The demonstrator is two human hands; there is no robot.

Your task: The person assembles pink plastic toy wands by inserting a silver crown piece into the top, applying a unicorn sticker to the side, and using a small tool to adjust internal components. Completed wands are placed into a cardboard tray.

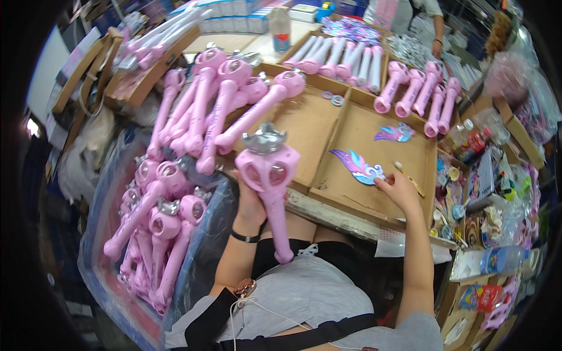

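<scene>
A pink toy wand [274,205] with a silver crown on its head stands upright in front of me, crown toward the far side. My left hand [249,202] is wrapped round it from behind, so most of the fingers are hidden. Over the cardboard tray [351,199], my right hand [399,190] pinches the curled end of a purple and blue wing-shaped piece [358,168]. A second wing piece [395,133] lies farther back in the same compartment. Beside my right hand rests a thin brush-like stick [410,178].
Crowned wands pile at the tray's left, and more fill a blue-lined bin [88,245]. Pink wand bodies [418,88] and white-pink handles [339,58] lie along the back. Bottles and small jars crowd the right side. Across the table stands another person [430,17].
</scene>
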